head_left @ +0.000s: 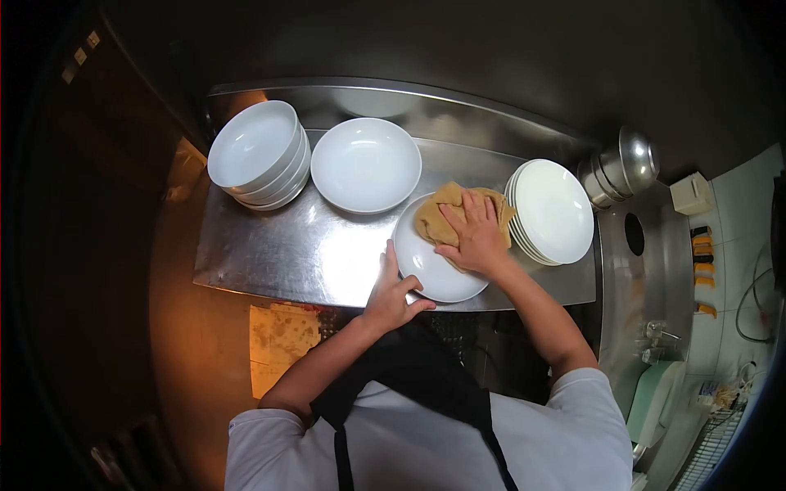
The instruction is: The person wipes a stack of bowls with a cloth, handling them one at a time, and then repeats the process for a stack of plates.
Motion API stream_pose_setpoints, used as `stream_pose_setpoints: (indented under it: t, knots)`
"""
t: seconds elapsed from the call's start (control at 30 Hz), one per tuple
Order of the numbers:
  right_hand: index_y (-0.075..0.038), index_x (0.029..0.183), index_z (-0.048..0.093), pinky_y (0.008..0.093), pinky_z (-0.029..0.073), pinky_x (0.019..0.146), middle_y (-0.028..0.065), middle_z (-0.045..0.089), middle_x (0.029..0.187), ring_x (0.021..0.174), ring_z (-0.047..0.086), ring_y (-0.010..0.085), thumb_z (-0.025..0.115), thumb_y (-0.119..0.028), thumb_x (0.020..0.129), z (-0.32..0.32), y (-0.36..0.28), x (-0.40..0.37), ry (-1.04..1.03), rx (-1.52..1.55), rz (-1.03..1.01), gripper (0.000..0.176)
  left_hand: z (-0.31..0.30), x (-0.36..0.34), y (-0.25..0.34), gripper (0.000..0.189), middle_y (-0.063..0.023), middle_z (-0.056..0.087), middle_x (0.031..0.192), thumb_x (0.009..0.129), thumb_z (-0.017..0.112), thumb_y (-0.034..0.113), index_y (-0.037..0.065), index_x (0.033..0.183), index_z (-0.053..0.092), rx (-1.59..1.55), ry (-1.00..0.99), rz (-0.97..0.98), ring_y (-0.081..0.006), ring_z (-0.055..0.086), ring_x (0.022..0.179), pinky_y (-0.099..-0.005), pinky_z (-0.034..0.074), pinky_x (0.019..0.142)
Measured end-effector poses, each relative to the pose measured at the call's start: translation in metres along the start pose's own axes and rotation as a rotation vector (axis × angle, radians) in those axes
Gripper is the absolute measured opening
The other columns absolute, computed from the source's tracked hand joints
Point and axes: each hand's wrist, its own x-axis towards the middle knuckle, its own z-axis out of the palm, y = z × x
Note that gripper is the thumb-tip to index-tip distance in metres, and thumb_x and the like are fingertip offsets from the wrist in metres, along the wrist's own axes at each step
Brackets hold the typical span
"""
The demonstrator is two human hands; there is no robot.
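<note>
A bright stainless-steel tabletop (254,254) spreads across a kitchen, its surface glaring under a light. At its near side, a person (434,430) in a white short-sleeved shirt and black apron (401,360) works among white dishes. A stack of deep white bowls (254,151) stands at the tabletop's left end, a stack of white plates (558,209) at its right. Next to the bowls, near the back edge, sits a single shallow bowl (366,164). The white plate (434,268) under both hands lies at the near edge, between that bowl and the stacked plates. Beyond the stacked plates, nested metal bowls (632,159) gleam at right. A folded tan cloth (436,217) covers the far right part of the plate, reaching to the stacked plates; whether it touches them cannot be told. The right hand (476,237) rests palm down on the cloth, fingers spread. The left hand (393,296) grips the plate's near left rim, thumb at the front edge. Orange-handled knives (702,260) line the tiled wall at right.
</note>
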Motion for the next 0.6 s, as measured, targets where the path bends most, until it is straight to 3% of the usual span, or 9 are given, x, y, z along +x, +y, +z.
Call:
stream_pose_setpoints:
  t: [0.03, 0.13, 0.27, 0.33, 0.37, 0.43, 0.5, 0.6]
  knots:
    - [-0.008, 0.146, 0.053, 0.0512, 0.041, 0.11, 0.0338, 0.04, 0.152, 0.14, 0.044, 0.0432, 0.07, -0.049, 0.088, 0.009, -0.001, 0.001, -0.011, -0.101, -0.02, 0.073, -0.002, 0.001, 0.001, 0.043, -0.0497, 0.01, 0.154, 0.066, 0.094, 0.037, 0.007, 0.084, 0.069, -0.01, 0.001, -0.009, -0.0659, 0.027, 0.14, -0.0574, 0.033, 0.116]
    - [-0.011, 0.156, 0.039, 0.0507, 0.039, 0.114, 0.0381, 0.029, 0.157, 0.145, 0.034, 0.049, 0.066, -0.052, 0.09, 0.032, -0.016, 0.003, -0.134, 0.066, 0.158, 0.082, 0.003, -0.001, -0.003, 0.049, -0.0475, 0.015, 0.155, 0.063, 0.096, 0.036, 0.006, 0.087, 0.065, -0.046, 0.041, -0.05, -0.0613, 0.034, 0.139, -0.0502, 0.039, 0.114]
    - [-0.009, 0.156, 0.038, 0.0493, 0.041, 0.111, 0.0396, 0.032, 0.154, 0.136, 0.045, 0.0511, 0.061, -0.05, 0.095, 0.04, -0.038, 0.003, -0.284, 0.336, 0.189, 0.077, 0.002, 0.003, -0.003, 0.069, -0.0439, 0.023, 0.155, 0.058, 0.098, 0.034, 0.004, 0.102, 0.054, -0.181, 0.072, -0.218, -0.0539, 0.044, 0.137, -0.047, 0.047, 0.106]
    - [-0.008, 0.156, 0.037, 0.0508, 0.043, 0.108, 0.0393, 0.034, 0.153, 0.131, 0.05, 0.0511, 0.059, -0.048, 0.096, 0.042, -0.045, 0.002, -0.3, 0.42, 0.168, 0.075, 0.008, 0.001, -0.01, 0.081, -0.0448, 0.023, 0.155, 0.057, 0.1, 0.034, 0.006, 0.107, 0.043, -0.163, 0.1, -0.196, -0.0494, 0.05, 0.135, -0.0422, 0.052, 0.102]
    - [-0.005, 0.149, 0.044, 0.0522, 0.046, 0.102, 0.0371, 0.049, 0.142, 0.119, 0.058, 0.049, 0.057, -0.045, 0.098, 0.041, -0.048, -0.001, -0.302, 0.524, 0.124, 0.066, 0.011, 0.0, -0.013, 0.087, -0.0452, 0.023, 0.155, 0.056, 0.101, 0.033, 0.007, 0.11, 0.038, -0.153, 0.113, -0.183, -0.0472, 0.053, 0.134, -0.0398, 0.054, 0.1]
    - [-0.004, 0.143, 0.05, 0.0523, 0.047, 0.098, 0.0333, 0.056, 0.133, 0.116, 0.06, 0.0477, 0.055, -0.044, 0.099, 0.031, -0.057, -0.006, -0.337, 0.673, 0.097, 0.06, 0.006, 0.003, -0.006, 0.086, -0.0455, 0.024, 0.155, 0.059, 0.1, 0.033, 0.007, 0.111, 0.036, -0.279, 0.019, -0.378, -0.0482, 0.05, 0.136, -0.0405, 0.052, 0.103]
    - [-0.003, 0.132, 0.059, 0.0504, 0.048, 0.092, 0.0275, 0.064, 0.12, 0.108, 0.062, 0.0452, 0.055, -0.046, 0.098, 0.025, -0.065, -0.015, -0.313, 0.85, 0.083, 0.055, 0.01, 0.003, -0.005, 0.085, -0.046, 0.025, 0.154, 0.062, 0.099, 0.032, 0.007, 0.112, 0.035, -0.296, 0.06, -0.379, -0.0494, 0.046, 0.138, -0.0431, 0.048, 0.107]
    - [-0.002, 0.124, 0.065, 0.0477, 0.048, 0.093, 0.0262, 0.066, 0.118, 0.106, 0.063, 0.042, 0.056, -0.048, 0.097, 0.003, -0.052, -0.027, -0.498, 0.923, 0.153, 0.054, 0.029, -0.002, -0.014, 0.081, -0.0472, 0.027, 0.152, 0.066, 0.097, 0.032, 0.007, 0.114, 0.037, -0.184, 0.253, -0.165, -0.0518, 0.039, 0.143, -0.0497, 0.04, 0.114]
